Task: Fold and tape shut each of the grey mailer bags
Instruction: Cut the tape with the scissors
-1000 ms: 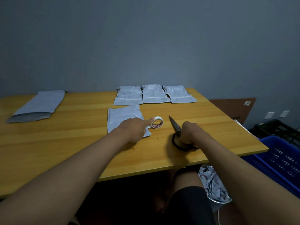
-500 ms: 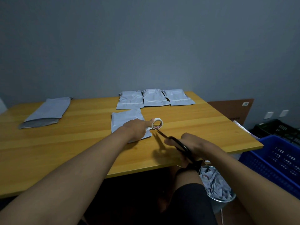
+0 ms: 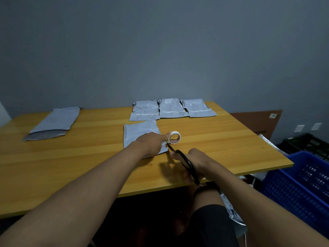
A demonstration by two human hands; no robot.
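Wooden table [image 3: 89, 157] with a smooth, yellow-grained top, bearing flat grey mailer bags of thin matte plastic. The left hand [image 3: 151, 142] rests on the near folded bag [image 3: 138, 132], a roughly square packet, and its fingers curl to hold a white tape roll [image 3: 174, 137] (a ring with red print on its core) just beyond the fingertips, at the bag's right edge. The right hand [image 3: 195, 162] grips black scissors [image 3: 185, 161], its fingers curled through and around the large oval loops; the blades point from the thumb toward the tape roll, their tips just below it, though whether they touch the tape cannot be told. Beyond the left fingers, three folded bags [image 3: 170, 109] lie in a row, edges touching, each crossed by a pale strip. Far to the left of both hands lies a long unfolded bag [image 3: 55, 122], its darker open end nearest the viewer. To the right of the right hand, beside the table, stands a blue perforated plastic crate [image 3: 302, 189]; its contents cannot be made out.
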